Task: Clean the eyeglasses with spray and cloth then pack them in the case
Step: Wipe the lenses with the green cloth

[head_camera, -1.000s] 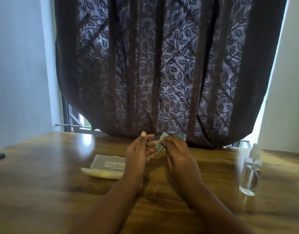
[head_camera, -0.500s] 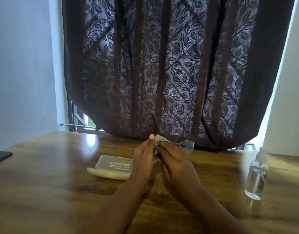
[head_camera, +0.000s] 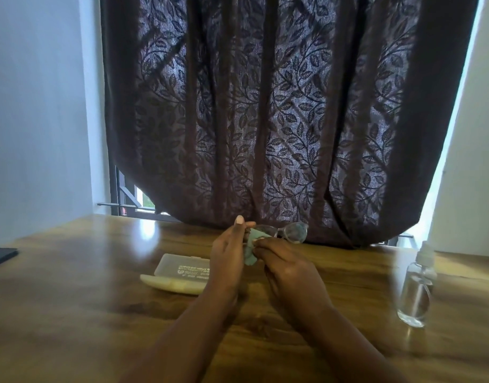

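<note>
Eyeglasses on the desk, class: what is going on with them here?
A person is cleaning the eyeglasses above a wooden table. The left hand holds the frame while the right hand pinches a green cloth against one lens. The other lens sticks out to the right, uncovered. The case lies open on the table to the left, with nothing visible in it, and the spray bottle stands upright on the right, untouched. Packing has not begun.

Eyeglasses (head_camera: 290, 233) half behind hands

Bare forearms, pale-painted nail, apparently.
</note>
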